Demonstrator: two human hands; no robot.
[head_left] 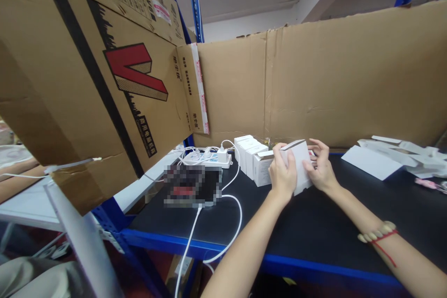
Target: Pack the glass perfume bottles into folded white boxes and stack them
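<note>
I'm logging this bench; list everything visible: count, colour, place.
held box: one, white, centre right
standing boxes: several, white, centre
loose cartons: several, white, right
power strip: one, white, centre left
cables: several, white, left
pixelated device: count unclear, dark, left
small item: count unclear, pink, right
cardboard panels: several, brown, left and back
table: one, black, centre
neighbouring table: one, white, left
posts: several, blue, back
co-worker's arm: count unclear, bare, left
bracelet: one, beige and red, lower right
left hand: one, bare, gripping box
right hand: one, bare, touching box

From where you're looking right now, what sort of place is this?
Probably a packing or workshop bench: a black-topped table with a blue metal frame, a row of small white cardboard boxes, and a tall brown cardboard panel along the back.
</note>
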